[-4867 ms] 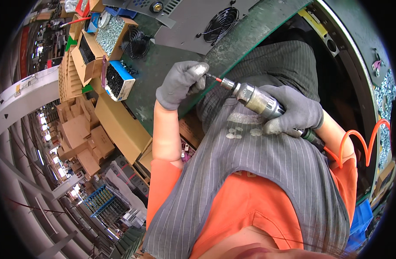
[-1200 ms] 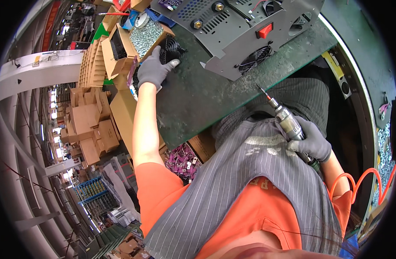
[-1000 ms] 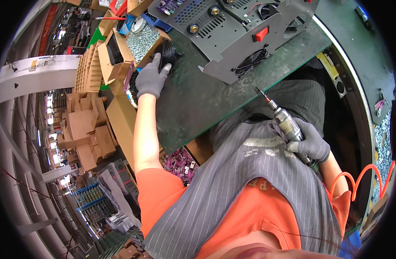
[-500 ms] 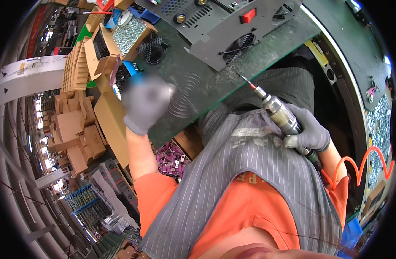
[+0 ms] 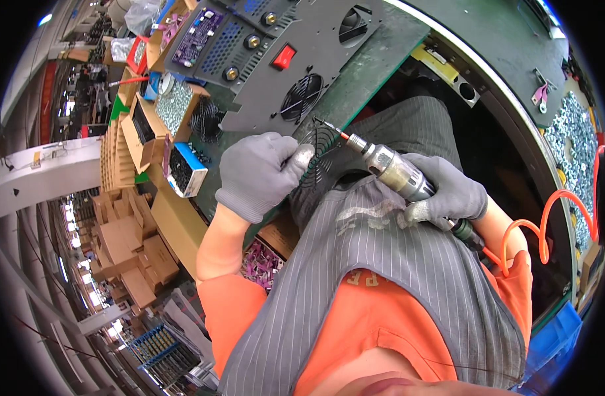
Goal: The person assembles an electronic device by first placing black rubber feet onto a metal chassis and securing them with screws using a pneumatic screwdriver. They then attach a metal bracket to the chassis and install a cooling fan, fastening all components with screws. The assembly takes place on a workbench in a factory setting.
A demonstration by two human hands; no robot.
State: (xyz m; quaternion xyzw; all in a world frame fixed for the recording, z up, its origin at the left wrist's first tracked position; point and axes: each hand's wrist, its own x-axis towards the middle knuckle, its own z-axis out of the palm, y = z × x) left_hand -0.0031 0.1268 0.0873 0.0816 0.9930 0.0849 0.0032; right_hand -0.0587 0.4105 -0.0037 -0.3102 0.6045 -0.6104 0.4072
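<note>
My left hand (image 5: 263,173), in a grey glove, is closed with thumb and fingers pinched on the edge of a black wire fan guard (image 5: 323,140). The guard's rings show beside the thumb, over the table's green edge. My right hand (image 5: 447,191), also gloved, wraps round a metal-bodied air screwdriver (image 5: 398,173). Its bit points up and left, close to the guard. Beyond both hands is a grey sheet-metal panel (image 5: 263,89) with a red rocker switch (image 5: 284,57) and a black fan (image 5: 302,97). Whether the left fingers also hold a screw is hidden.
Left of the panel stand a pile of black fan guards (image 5: 206,120), a carton of silver screws (image 5: 174,102) and a small box of black screws (image 5: 185,170). An orange coiled air hose (image 5: 545,231) trails right. Purple-and-white parts (image 5: 261,265) fill a box below.
My left hand has come from beside the screw boxes toward the screwdriver bit, bringing the fan guard rightward. The view has shifted; my right hand still holds the screwdriver.
</note>
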